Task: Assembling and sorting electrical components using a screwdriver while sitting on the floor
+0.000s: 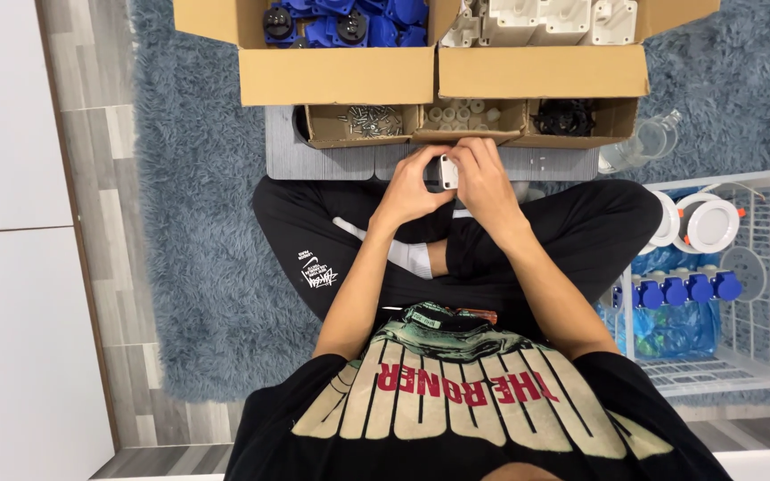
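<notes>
Head view, steeply downward, close.

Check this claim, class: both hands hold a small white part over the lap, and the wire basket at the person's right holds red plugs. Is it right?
Not quite. The head view shows the plugs in the wire basket are blue, not red. Both hands, left and right, do hold the small white part.

Low cardboard trays (461, 125) just ahead of hands, white wire basket (764, 267) blocking right, blue rug (198, 249) open left

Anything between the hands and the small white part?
Nothing visible. Left hand and right hand both grip the small white part directly, fingers on it, above the grey board in front of the small cardboard trays.
</notes>
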